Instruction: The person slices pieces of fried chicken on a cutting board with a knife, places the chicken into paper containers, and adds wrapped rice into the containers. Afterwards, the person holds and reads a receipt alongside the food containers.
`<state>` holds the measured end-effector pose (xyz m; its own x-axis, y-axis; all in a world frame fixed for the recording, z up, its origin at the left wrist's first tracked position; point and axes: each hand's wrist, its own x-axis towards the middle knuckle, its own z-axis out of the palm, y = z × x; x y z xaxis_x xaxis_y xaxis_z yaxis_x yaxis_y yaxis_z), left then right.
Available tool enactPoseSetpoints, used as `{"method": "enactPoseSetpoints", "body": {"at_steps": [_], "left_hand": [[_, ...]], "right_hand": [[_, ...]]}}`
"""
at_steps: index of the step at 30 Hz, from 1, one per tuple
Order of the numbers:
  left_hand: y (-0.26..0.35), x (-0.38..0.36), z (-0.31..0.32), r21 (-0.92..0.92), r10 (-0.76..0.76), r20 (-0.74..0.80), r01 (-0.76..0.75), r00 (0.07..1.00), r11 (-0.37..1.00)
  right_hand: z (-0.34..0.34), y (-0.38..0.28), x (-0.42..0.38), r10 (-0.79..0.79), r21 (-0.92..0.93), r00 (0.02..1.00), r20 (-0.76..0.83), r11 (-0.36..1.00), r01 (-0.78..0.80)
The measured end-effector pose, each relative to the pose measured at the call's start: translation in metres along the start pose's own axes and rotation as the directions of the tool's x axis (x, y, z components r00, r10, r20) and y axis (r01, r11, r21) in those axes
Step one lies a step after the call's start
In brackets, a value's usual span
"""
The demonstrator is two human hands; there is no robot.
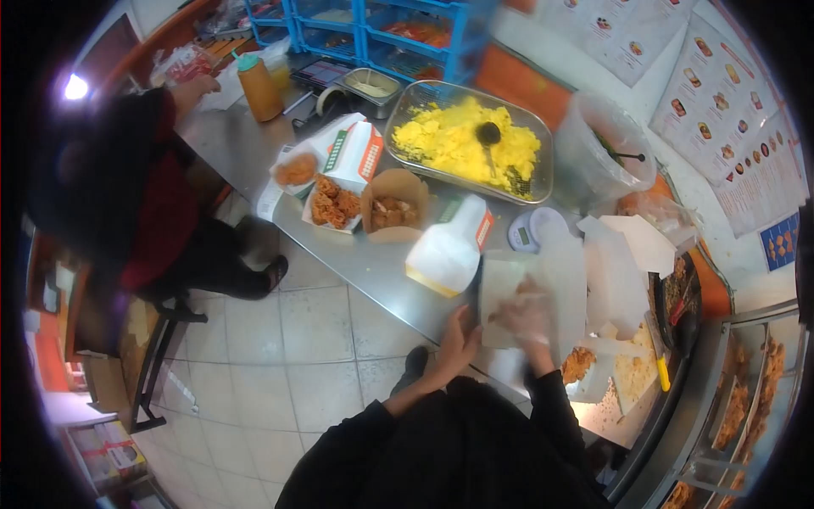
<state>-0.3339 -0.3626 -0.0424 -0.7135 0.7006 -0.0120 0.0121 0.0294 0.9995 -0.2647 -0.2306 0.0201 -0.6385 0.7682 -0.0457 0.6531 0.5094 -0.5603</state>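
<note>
An unfolded white paper box (504, 278) lies on the steel counter in front of me. My right hand (524, 316), apparently in a clear plastic glove, is over the box and smeared by motion, so I cannot tell whether it holds anything. Close by the box's left edge is my left hand (455, 348), its thumb and fingers apart. Behind them stands a closed white carton (448, 250). A brown paper box (395, 204) with food pieces sits farther left, beside a carton of fried chicken (335, 206). A small round digital scale (525, 231) is behind the white box.
Yellow rice (458, 140) with a dark-headed spoon fills a metal tray (547, 174). Blue crates (407, 42) and a sauce bottle (259, 87) stand at the back. Another person (110, 187) is at left. A yellow-handled knife (662, 373) and fried chicken (579, 365) lie at right.
</note>
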Motion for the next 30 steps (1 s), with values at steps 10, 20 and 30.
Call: {"method": "enactPoseSetpoints", "body": {"at_steps": [10,20,30], "left_hand": [[-0.003,0.053,-0.06,0.609,0.32,-0.025,-0.24,0.947,0.756],[0.007,0.077,-0.061,0.376,0.567,-0.203,-0.471,0.798,0.798],[0.164,-0.118,0.136,-0.588,0.662,0.739,-0.597,-0.122,0.546]], "right_hand": [[-0.034,-0.044,-0.047,-0.339,0.026,0.941,0.005,0.941,0.339],[-0.114,0.021,-0.182,0.25,0.76,0.885,-0.393,0.63,0.159],[-0.099,0.106,-0.295,0.676,0.692,0.364,-0.641,0.303,0.656]]}}
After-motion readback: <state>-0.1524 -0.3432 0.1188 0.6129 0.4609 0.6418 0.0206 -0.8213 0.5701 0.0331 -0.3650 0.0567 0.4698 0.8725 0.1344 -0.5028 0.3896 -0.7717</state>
